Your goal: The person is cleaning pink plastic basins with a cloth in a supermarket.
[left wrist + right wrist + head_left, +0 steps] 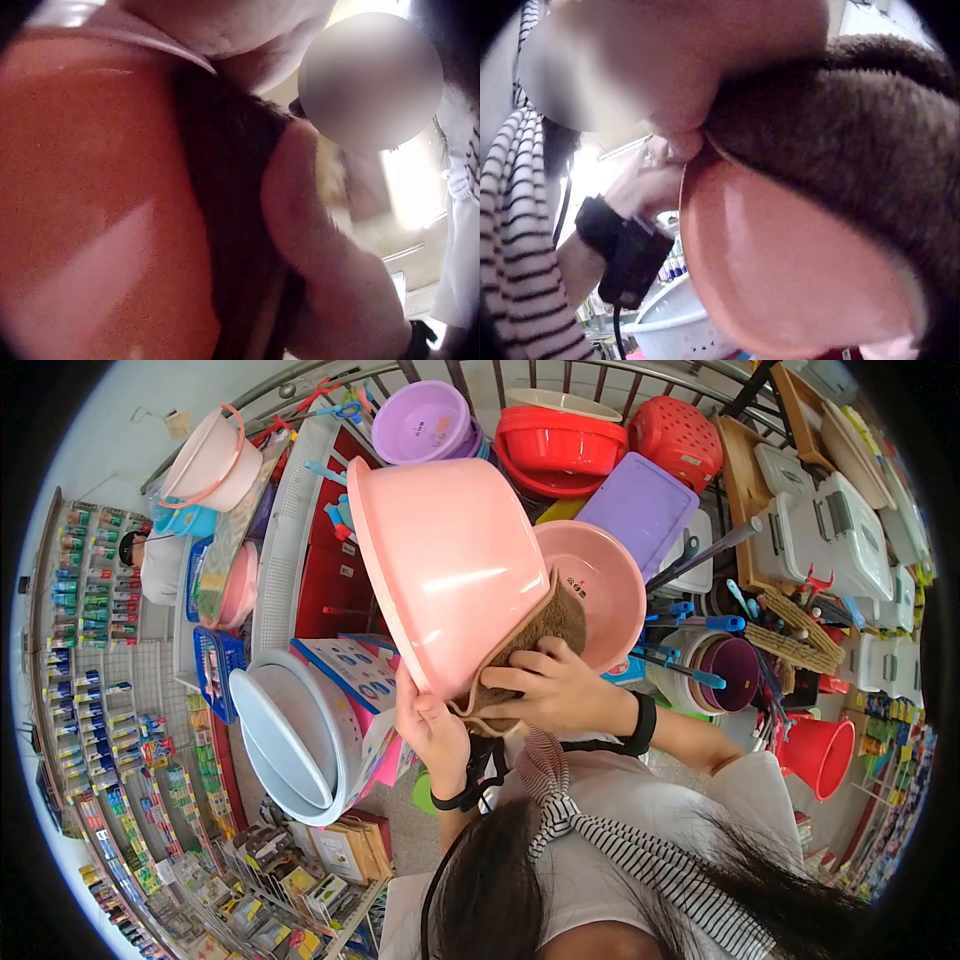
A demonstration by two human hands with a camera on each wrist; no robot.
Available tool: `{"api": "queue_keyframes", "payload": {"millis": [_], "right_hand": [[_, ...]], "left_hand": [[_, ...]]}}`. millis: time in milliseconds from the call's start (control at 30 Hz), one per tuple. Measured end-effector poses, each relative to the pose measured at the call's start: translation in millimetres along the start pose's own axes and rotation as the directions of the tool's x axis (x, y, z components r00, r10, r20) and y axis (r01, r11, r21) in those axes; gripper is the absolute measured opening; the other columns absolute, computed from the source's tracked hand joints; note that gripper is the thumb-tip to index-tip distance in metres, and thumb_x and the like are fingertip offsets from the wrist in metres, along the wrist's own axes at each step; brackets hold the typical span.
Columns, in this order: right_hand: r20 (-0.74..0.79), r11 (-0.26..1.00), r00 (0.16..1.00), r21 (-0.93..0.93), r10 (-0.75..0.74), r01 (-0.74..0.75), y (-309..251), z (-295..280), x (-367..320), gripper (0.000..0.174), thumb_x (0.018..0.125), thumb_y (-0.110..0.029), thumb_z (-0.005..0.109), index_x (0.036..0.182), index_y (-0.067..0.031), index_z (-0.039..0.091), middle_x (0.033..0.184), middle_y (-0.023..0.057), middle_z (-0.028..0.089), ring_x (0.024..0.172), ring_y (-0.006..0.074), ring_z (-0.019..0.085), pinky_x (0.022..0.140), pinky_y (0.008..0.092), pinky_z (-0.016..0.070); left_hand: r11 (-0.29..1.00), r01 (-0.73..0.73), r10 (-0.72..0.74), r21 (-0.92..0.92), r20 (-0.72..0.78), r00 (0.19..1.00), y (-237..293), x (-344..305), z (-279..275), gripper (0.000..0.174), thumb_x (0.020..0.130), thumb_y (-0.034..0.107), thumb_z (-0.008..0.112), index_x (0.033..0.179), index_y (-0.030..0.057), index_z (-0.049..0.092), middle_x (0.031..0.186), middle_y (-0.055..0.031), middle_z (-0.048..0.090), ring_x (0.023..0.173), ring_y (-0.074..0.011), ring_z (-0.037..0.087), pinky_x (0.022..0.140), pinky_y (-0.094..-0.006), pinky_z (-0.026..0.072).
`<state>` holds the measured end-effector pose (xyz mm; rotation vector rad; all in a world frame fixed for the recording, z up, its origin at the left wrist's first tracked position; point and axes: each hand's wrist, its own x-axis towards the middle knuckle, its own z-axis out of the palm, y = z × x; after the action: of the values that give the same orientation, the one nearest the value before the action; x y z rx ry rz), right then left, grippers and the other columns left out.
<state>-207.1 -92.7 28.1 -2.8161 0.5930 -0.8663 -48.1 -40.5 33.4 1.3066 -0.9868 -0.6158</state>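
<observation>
A large pink plastic basin [450, 550] is tipped on its side in front of the chest, its wide rim facing left. My left hand [433, 732] grips the lower part of that rim. Over the basin's base side lies a brown, fuzzy cloth [545, 628] with a stitched edge. My right hand [550, 690] holds the cloth against the basin with spread, bent fingers. From the right wrist, the brown cloth [855, 142] covers part of the pink wall [780, 255]. In the left wrist view, the basin [90, 210] fills the left side, dark cloth [232, 180] beside it.
Another pink basin [615, 595] stands just behind the cloth. Pale blue tubs [285, 735] are at the left, red basins [560, 445] and a purple lid [640, 515] at the back. Mop handles [700, 622] stick out at the right. Shelves of packaged goods [100, 610] line the left wall.
</observation>
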Motion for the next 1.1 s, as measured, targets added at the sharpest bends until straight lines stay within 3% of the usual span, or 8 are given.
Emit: {"api": "queue_keyframes", "payload": {"millis": [167,300,367,567,700,767,867,1100], "right_hand": [[-0.156,0.975,0.988,-0.219,0.004,-0.039,13.7,3.4,6.3,0.046,0.074,-0.024,0.059,0.118,-0.036,0.062,0.114,-0.0064,0.052,0.094,0.0108,0.049,0.082,0.0308,0.0393],[-0.321,0.965,0.916,-0.014,0.242,-0.26,25.1,-18.7,35.5,0.048,0.076,-0.025,0.06,0.124,-0.0295,0.061,0.12,0.003,0.051,0.115,0.0258,0.048,0.093,0.0405,0.0377],[-0.263,0.951,0.918,0.16,0.298,-0.263,26.4,-21.2,36.7,0.047,0.076,-0.025,0.059,0.123,-0.0218,0.062,0.124,0.0071,0.05,0.125,0.0336,0.041,0.097,0.0454,0.0352],[-0.106,0.995,0.989,0.003,-0.1,0.101,-0.8,6.8,5.8,0.046,0.077,-0.02,0.057,0.121,-0.0106,0.059,0.135,0.0043,0.049,0.132,0.0249,0.041,0.108,0.0448,0.0312],[-0.127,0.998,0.99,-0.052,-0.053,0.046,13.7,-4.7,16.3,0.046,0.077,-0.021,0.058,0.122,-0.0106,0.058,0.137,0.0066,0.049,0.132,0.0255,0.041,0.108,0.0443,0.0309],[-0.189,0.977,0.961,0.111,0.203,-0.184,20.7,-17.8,30.2,0.043,0.08,-0.018,0.056,0.123,-0.0089,0.058,0.136,0.0103,0.049,0.131,0.0301,0.041,0.109,0.0469,0.0295],[-0.232,0.927,0.914,0.259,0.334,-0.272,30.3,-23.4,40.3,0.044,0.08,-0.014,0.055,0.123,-0.0075,0.057,0.133,0.0132,0.05,0.131,0.0338,0.04,0.109,0.0497,0.0284],[-0.127,0.968,0.984,0.234,0.123,-0.091,-1.9,-9.5,27.7,0.039,0.072,-0.012,0.058,0.111,-0.0075,0.063,0.132,0.0084,0.051,0.132,0.0312,0.04,0.109,0.0497,0.0286]], "left_hand": [[0.999,-0.014,0.016,0.05,-0.047,0.999,4.2,3.7,-2.2,0.072,0.095,0.055,0.042,0.123,-0.0106,0.048,0.108,-0.0096,0.059,0.096,-0.0136,0.056,0.084,-0.027,0.0446],[0.998,-0.002,-0.003,-0.064,-0.083,0.997,13.0,-1.5,-1.2,0.067,0.095,0.05,0.048,0.125,-0.0104,0.046,0.106,-0.0091,0.06,0.092,-0.0121,0.057,0.079,-0.0257,0.0464],[0.997,-0.002,-0.004,-0.071,-0.091,0.996,5.8,-7.3,-0.6,0.066,0.095,0.049,0.049,0.125,-0.0101,0.047,0.104,-0.0078,0.061,0.089,-0.0108,0.057,0.076,-0.0242,0.0468],[0.989,0.068,-0.071,-0.133,-0.017,0.997,1.1,-7.0,-0.8,0.059,0.096,0.045,0.048,0.122,-0.0075,0.05,0.1,-0.006,0.061,0.087,-0.0093,0.057,0.075,-0.0229,0.0463],[0.991,0.071,-0.07,-0.114,0.01,0.997,5.5,-7.1,0.8,0.056,0.097,0.044,0.048,0.119,-0.0081,0.051,0.096,-0.0042,0.061,0.084,-0.0088,0.056,0.071,-0.0226,0.0464],[0.986,0.085,-0.082,-0.146,0.024,0.996,9.2,-8.9,5.6,0.056,0.097,0.043,0.047,0.12,-0.0084,0.052,0.094,-0.0035,0.061,0.082,-0.0084,0.055,0.07,-0.0225,0.0457],[0.987,0.059,-0.062,0.147,0.018,0.998,-1.9,-19.0,-1.0,0.055,0.097,0.041,0.048,0.123,-0.0068,0.053,0.089,-0.0046,0.062,0.076,-0.0091,0.055,0.066,-0.0236,0.0445],[0.986,-0.063,0.067,0.154,-0.019,0.998,-0.6,-10.4,0.4,0.052,0.098,0.038,0.046,0.123,-0.0068,0.053,0.091,-0.0112,0.065,0.078,-0.0134,0.059,0.068,-0.0271,0.047]]}}
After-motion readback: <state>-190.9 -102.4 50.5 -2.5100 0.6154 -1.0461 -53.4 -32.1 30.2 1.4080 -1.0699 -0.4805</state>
